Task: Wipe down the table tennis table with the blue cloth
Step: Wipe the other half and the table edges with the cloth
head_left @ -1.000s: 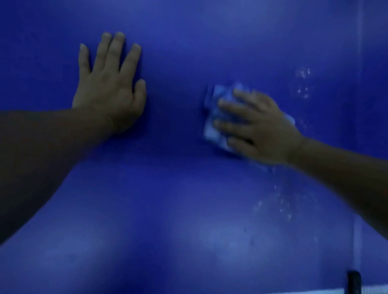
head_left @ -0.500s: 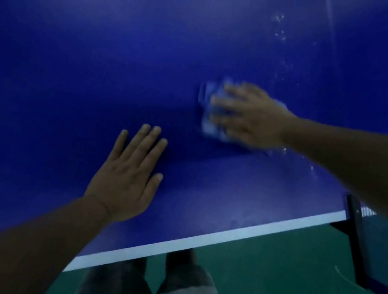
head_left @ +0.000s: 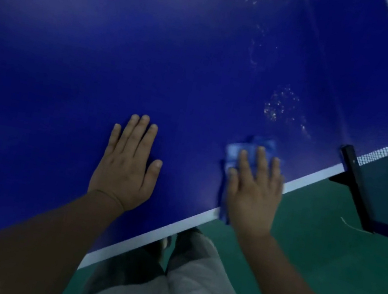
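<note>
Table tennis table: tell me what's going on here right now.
A person is wiping the blue table tennis table. The right hand presses flat, fingers straight, on the blue cloth at the near white edge line, and a corner of the cloth hangs over that edge. The left hand rests flat on the table beside it, holding nothing. A patch of water droplets lies beyond the cloth, not yet wiped, near the black net post.
</note>
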Action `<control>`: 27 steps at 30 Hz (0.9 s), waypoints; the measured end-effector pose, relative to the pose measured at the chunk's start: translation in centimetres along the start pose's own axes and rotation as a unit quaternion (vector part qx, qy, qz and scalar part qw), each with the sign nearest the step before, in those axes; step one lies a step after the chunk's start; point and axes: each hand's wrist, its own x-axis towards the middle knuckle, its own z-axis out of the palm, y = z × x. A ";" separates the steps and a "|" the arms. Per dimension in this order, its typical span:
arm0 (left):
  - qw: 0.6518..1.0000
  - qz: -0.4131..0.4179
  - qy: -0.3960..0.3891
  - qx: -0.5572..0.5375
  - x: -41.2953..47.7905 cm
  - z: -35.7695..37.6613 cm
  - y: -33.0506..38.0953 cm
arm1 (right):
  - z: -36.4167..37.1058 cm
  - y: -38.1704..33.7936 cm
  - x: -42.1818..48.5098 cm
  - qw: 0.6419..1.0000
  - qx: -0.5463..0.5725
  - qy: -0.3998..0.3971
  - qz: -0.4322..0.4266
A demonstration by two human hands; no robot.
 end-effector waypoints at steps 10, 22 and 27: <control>0.996 0.000 0.027 -0.086 -0.1 -0.6 -0.5 | 1.0 -12.2 -3.9 0.981 0.030 -0.035 -0.187; 0.997 -0.004 0.011 -0.081 0.1 -0.6 -0.2 | 0.7 -8.8 -0.2 0.987 0.052 0.034 -0.146; 0.997 0.009 0.017 -0.068 0.2 -0.5 -0.3 | 0.8 -3.7 2.6 0.968 0.035 0.011 -0.247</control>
